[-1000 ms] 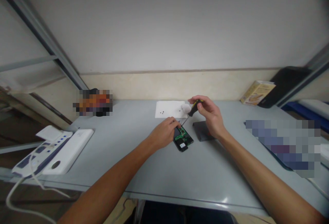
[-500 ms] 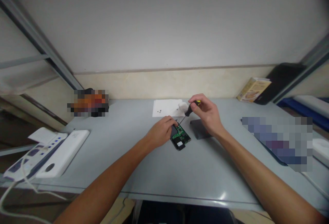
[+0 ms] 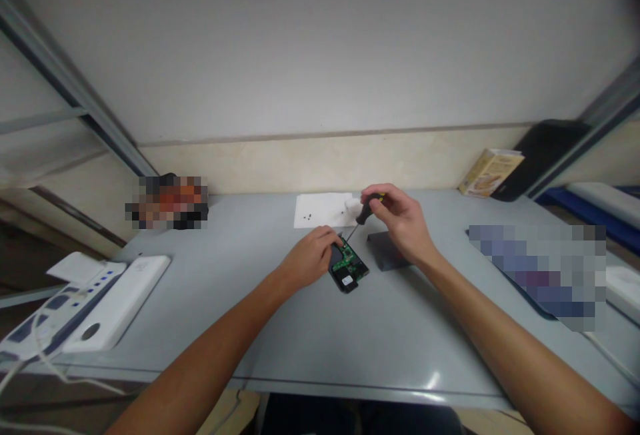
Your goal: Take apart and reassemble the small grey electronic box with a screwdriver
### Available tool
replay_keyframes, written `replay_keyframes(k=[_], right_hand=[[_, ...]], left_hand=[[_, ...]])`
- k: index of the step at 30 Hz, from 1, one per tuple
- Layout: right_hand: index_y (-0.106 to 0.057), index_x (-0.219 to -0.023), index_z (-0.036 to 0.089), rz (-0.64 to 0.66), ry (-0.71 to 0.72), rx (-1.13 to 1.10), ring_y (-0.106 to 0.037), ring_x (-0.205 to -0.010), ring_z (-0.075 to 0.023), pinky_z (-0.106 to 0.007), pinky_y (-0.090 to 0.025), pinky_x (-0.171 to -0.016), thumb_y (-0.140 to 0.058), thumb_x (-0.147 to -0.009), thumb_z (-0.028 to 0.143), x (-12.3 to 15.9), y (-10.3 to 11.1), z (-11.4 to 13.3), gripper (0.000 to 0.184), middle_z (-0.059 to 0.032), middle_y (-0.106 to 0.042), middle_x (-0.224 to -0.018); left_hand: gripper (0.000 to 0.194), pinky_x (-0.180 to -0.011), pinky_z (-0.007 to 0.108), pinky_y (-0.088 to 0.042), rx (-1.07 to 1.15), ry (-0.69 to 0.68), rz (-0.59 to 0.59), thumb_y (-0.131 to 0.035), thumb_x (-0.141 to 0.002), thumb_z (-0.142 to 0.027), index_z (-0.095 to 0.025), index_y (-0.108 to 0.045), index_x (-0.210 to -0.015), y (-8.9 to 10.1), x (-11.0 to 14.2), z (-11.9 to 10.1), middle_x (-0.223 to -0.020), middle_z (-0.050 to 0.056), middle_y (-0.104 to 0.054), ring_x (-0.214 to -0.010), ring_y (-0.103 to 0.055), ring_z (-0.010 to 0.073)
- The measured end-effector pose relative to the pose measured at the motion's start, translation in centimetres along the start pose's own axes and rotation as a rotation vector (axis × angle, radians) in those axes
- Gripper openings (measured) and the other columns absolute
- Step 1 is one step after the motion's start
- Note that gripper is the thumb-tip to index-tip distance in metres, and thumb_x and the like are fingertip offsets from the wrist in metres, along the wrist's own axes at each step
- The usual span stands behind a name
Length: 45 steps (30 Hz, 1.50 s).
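A small black device with an exposed green circuit board [image 3: 349, 263] lies on the table. My left hand [image 3: 314, 256] grips its left and far side, with the fingers over the board's upper corner. My right hand [image 3: 400, 216] is closed around the dark, yellow-marked handle of a screwdriver [image 3: 365, 211]. Its thin shaft slants down to the far end of the board, where the tip's exact contact is too small to make out. Partly beneath my right hand sits a dark grey cover [image 3: 386, 253]. Behind the board is a white sheet of paper [image 3: 320, 207] with several tiny dark pieces on it.
To the left are a white power strip [image 3: 65, 305] with cables and a long white box [image 3: 123, 302]. A yellow box [image 3: 490, 172] leans beside a black object [image 3: 545, 155] at the back right. Blurred-out items lie at both sides. A wall stands behind the table [image 3: 320, 348].
The view has shifted slightly. Both hands keep nearly the same pose, and the screwdriver stays at the far end of the board.
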State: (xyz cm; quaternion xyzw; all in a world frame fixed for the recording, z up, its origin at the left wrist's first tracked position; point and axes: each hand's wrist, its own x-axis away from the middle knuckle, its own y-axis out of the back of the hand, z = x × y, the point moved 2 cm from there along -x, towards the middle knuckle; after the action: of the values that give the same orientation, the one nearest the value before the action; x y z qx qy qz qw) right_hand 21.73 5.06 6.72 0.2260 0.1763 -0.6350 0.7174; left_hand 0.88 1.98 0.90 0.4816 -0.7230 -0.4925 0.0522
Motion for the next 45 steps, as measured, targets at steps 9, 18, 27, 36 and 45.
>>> replay_keyframes(k=[9,18,27,36,45], right_hand=[[-0.075,-0.108,0.029,-0.032,0.019,0.06,-0.064,-0.101,-0.0215,-0.036,-0.054,-0.088,-0.072,-0.092,0.037,0.1,-0.12,0.0,0.018,-0.0037,-0.068,-0.109],[-0.073,-0.111,0.029,-0.027,-0.003,0.037,-0.065,-0.104,-0.0224,-0.039,-0.052,-0.096,-0.069,-0.094,0.04,0.09,0.03,-0.29,0.02,-0.0038,-0.07,-0.11],[-0.072,-0.113,0.03,0.001,-0.005,0.014,-0.065,-0.106,-0.0232,-0.039,-0.053,-0.093,-0.065,-0.096,0.043,-0.11,0.15,0.15,0.022,-0.0041,-0.071,-0.112],[-0.069,-0.122,0.029,0.046,-0.039,-0.059,-0.065,-0.098,-0.0218,-0.038,-0.054,-0.089,-0.063,-0.097,0.042,-0.24,0.04,0.13,0.028,-0.0041,-0.072,-0.104],[-0.073,-0.113,0.029,0.039,-0.046,-0.021,-0.065,-0.094,-0.0209,-0.037,-0.052,-0.09,-0.069,-0.094,0.041,-0.25,0.3,0.14,0.023,-0.0027,-0.071,-0.099]], left_hand=[[0.037,-0.101,0.035,-0.051,-0.025,-0.02,0.025,-0.044,-0.092,0.002,-0.018,-0.069,-0.109,-0.02,-0.01,-0.03,-0.109,0.007,-0.066,-0.107,-0.062,0.0212],[0.037,-0.101,0.035,-0.051,-0.085,-0.041,0.04,-0.045,-0.094,0.001,-0.018,-0.069,-0.115,0.04,0.11,-0.04,-0.111,0.007,-0.066,-0.107,-0.06,0.0216],[0.039,-0.102,0.037,-0.052,-0.092,-0.043,0.028,-0.044,-0.094,0.001,-0.019,-0.069,-0.116,-0.18,0.1,0.16,-0.112,0.007,-0.067,-0.108,-0.061,0.0212],[0.037,-0.104,0.036,-0.051,-0.08,-0.031,0.006,-0.044,-0.093,0.001,-0.019,-0.068,-0.112,-0.31,0.12,0.05,-0.11,0.007,-0.066,-0.108,-0.062,0.0206],[0.035,-0.102,0.035,-0.051,-0.084,-0.025,0.007,-0.045,-0.092,0.002,-0.017,-0.068,-0.109,-0.19,0.07,-0.04,-0.109,0.007,-0.067,-0.107,-0.062,0.0204]])
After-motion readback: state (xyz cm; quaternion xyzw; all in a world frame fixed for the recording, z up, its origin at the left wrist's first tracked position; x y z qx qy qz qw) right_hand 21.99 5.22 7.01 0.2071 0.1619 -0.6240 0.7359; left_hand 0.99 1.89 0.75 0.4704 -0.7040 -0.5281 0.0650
